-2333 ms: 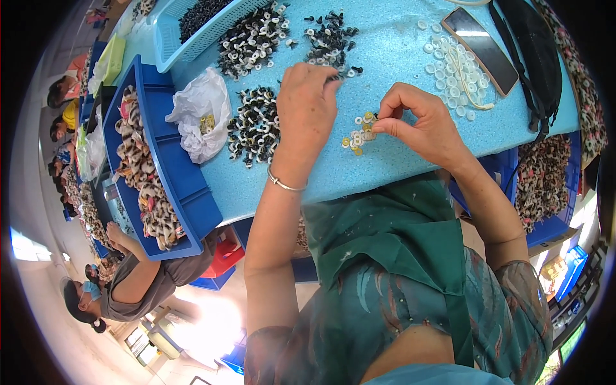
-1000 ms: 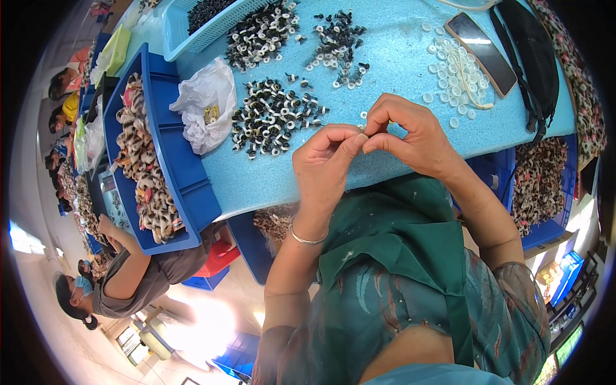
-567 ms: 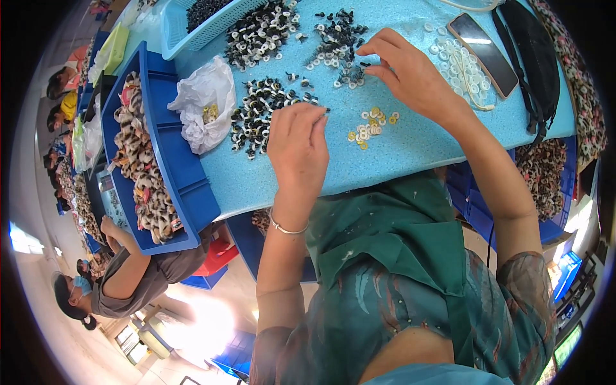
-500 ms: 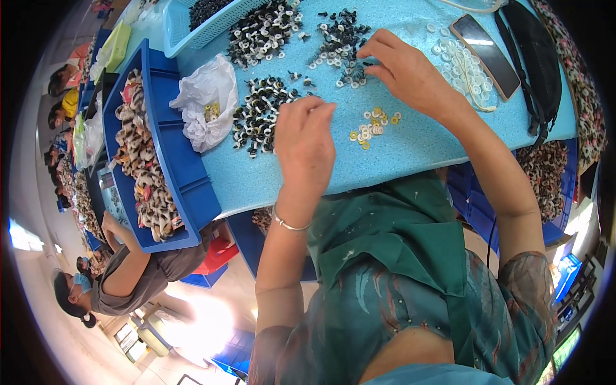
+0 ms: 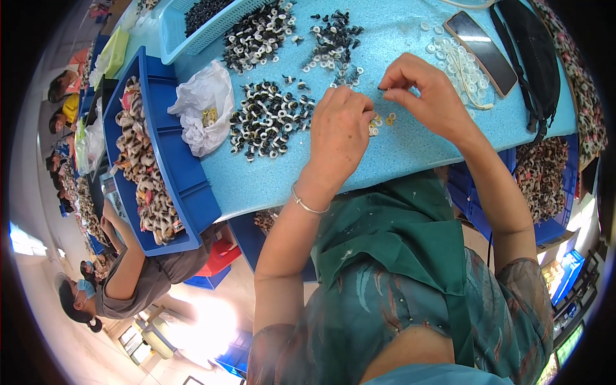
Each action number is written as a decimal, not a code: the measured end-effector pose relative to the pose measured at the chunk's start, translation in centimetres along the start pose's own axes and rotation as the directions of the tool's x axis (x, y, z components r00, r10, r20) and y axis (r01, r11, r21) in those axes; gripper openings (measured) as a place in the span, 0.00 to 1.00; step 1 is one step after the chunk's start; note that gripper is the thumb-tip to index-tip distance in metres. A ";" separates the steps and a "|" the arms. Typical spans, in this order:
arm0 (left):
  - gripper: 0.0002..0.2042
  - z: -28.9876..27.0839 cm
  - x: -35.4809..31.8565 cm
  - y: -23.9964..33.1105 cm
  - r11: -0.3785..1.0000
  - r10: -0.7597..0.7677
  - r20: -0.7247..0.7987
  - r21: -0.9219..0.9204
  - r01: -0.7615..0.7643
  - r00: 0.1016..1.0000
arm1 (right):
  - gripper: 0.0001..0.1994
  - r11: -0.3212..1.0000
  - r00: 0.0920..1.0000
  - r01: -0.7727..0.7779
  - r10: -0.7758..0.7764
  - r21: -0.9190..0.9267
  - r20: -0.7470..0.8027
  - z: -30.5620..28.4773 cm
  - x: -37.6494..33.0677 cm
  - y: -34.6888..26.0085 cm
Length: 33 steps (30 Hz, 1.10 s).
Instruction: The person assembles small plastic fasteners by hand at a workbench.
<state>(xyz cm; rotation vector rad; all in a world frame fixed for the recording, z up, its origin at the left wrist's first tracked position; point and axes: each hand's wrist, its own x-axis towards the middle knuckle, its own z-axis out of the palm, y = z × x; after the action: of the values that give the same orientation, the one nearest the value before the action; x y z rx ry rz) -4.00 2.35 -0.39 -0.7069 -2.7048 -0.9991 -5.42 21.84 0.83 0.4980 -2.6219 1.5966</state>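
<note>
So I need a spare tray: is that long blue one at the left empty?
No, full: the blue tray holds spotted cream-and-brown pieces along its length.

plastic bag (image 5: 204, 106) on desk (image 5: 417, 144) at left, heap of small parts (image 5: 269, 120) right of it, washers (image 5: 463, 67) at far right beside phone (image 5: 481, 43), basket (image 5: 205, 19) behind, bin (image 5: 163, 154) off left edge
</note>
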 end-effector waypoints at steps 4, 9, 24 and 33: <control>0.04 -0.2 0.1 0.1 0.992 -0.051 -0.010 -0.112 0.050 0.999 | 0.06 0.984 0.998 -0.064 0.059 0.167 0.033 0.3 -2.1 -0.7; 0.02 -1.4 -0.6 2.0 0.774 -0.382 0.085 -0.515 0.368 0.920 | 0.04 0.962 0.996 -0.089 0.092 0.259 0.001 0.6 -3.5 -1.4; 0.02 -0.5 -1.7 3.2 0.520 -0.470 0.052 -0.791 0.323 0.881 | 0.10 0.950 0.996 -0.083 0.088 0.302 -0.001 1.2 -3.5 -1.9; 0.02 0.2 -0.4 2.5 0.678 -0.375 0.019 -0.676 0.288 0.927 | 0.08 0.979 0.995 0.017 0.003 0.204 -0.100 0.4 -3.0 -1.1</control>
<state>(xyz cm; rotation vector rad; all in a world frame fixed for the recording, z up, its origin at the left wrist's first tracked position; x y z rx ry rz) -2.42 4.03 0.74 -0.1990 -2.3661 -2.0933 -2.19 21.82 1.05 0.4218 -2.3956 1.8484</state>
